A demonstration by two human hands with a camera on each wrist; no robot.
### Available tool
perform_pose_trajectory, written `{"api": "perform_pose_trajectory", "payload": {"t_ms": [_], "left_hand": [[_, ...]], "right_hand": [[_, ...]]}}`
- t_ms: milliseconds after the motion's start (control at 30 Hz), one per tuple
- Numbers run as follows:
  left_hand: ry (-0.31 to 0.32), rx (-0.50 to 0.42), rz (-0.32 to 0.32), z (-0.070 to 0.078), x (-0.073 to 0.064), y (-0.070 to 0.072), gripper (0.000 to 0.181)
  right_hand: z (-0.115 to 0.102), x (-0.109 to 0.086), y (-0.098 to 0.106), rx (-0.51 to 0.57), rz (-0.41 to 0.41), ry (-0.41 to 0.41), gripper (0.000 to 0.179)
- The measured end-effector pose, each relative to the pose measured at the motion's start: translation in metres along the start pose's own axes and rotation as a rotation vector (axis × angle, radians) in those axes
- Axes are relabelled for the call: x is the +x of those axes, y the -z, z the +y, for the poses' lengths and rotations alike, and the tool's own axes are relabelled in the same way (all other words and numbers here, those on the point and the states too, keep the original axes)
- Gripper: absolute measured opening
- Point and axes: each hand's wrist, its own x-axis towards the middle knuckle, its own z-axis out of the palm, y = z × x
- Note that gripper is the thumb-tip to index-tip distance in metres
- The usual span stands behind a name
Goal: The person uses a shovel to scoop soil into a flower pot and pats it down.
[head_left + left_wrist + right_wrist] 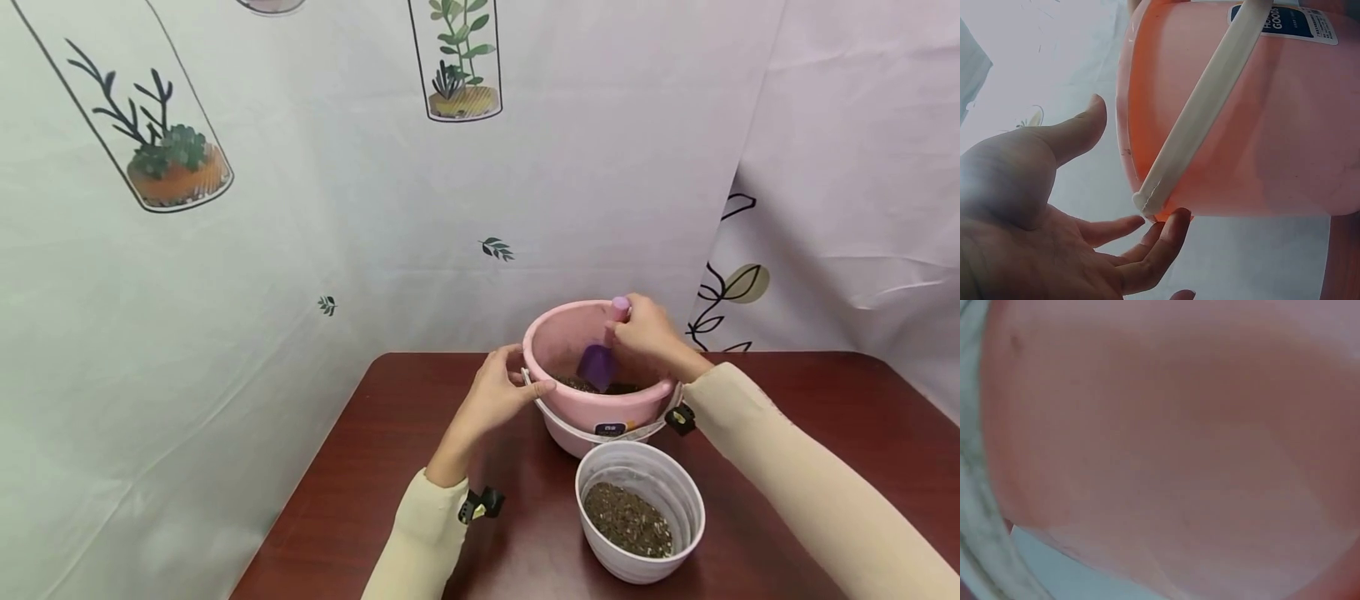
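A pink bucket (573,406) with dark soil in its bottom stands on the table. My right hand (654,331) grips the handle of a small purple hand trowel (597,367), whose blade points down into the soil inside. At the bucket's left side is my left hand (491,398), thumb and fingers spread. In the left wrist view, that hand (1079,212) has fingertips at the rim where the white carrying handle (1207,112) joins, and its thumb stands away from the wall. The right wrist view shows mostly blurred pink bucket wall (1166,456); the right hand is out of it.
A white ribbed pot (678,496) with brown soil (628,518) in it stands in front of the bucket. Both are on a dark red table (405,467). Behind the table hangs a pale cloth (405,208) printed with plants.
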Motion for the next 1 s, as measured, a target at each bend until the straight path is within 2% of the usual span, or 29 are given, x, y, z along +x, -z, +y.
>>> {"api": "perform_pose_trajectory", "payload": {"t_ms": [267, 467, 700, 1000], "left_hand": [[-0.027, 0.005, 0.014, -0.0021, 0.0012, -0.0002, 0.067], [-0.021, 0.050, 0.036, -0.0033, 0.0010, -0.0023, 0.065], [-0.060, 0.121, 0.050, -0.0017, 0.0016, -0.0048, 0.064], [-0.065, 0.163, 0.072, -0.0020, 0.0014, -0.0061, 0.064]], "right_hand": [[0.0017, 0.0043, -0.0057, -0.012, -0.040, 0.019, 0.021], [0.0052, 0.0044, -0.0091, -0.043, -0.084, 0.040, 0.022], [0.0047, 0.0034, -0.0084, -0.011, -0.129, 0.088, 0.017], [0.0058, 0.0050, -0.0088, 0.016, -0.170, 0.109, 0.018]]}}
